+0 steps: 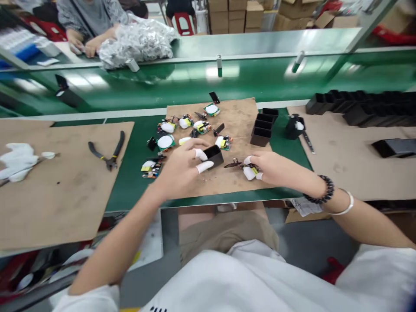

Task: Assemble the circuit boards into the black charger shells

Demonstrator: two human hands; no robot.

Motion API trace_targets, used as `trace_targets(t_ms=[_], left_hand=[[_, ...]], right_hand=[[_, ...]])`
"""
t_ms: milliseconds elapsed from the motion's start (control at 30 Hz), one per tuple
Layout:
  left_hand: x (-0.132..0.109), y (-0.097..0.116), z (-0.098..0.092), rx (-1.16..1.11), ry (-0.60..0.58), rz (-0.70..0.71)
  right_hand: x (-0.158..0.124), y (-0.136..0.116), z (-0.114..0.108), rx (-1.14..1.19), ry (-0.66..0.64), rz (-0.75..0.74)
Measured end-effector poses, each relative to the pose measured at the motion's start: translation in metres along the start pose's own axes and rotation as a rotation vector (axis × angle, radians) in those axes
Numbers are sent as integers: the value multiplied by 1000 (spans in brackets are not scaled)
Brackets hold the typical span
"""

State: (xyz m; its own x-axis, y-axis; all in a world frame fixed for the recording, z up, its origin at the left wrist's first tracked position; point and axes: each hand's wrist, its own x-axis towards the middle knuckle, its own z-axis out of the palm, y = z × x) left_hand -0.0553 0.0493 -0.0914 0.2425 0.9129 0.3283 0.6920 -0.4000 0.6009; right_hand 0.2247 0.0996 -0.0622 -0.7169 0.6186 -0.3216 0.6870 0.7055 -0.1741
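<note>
My left hand [182, 167], with white finger cots on the tips, is closed round a small black plastic housing [215, 155] on the brown cardboard mat [238, 119]. My right hand [271, 168], also wearing cots, grips a small cutter [234, 164] together with a white and yellow circuit part [251, 172]. Several small circuit boards with white caps [165, 141] lie scattered on the mat just beyond my left hand.
A row of black housings [264, 127] stands right of the boards, with more black housings [364, 108] at the far right. Pliers [108, 154] and white gloves [17, 160] lie on the left cardboard. Across the green conveyor [195, 82] another person handles a silver bag [138, 41].
</note>
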Motion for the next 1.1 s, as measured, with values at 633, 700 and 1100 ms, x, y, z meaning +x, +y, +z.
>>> trace_targets(t_ms=[633,700,1100], left_hand=[[-45,7,57,-405,236,-558],[-42,10,56,-466,267,-543],[-35,76,38,-448,192,-340]], right_hand=[[36,21,-14,-99,75,-97],[35,31,-12,333,75,-63],[13,-27,52,1456,816,-487]])
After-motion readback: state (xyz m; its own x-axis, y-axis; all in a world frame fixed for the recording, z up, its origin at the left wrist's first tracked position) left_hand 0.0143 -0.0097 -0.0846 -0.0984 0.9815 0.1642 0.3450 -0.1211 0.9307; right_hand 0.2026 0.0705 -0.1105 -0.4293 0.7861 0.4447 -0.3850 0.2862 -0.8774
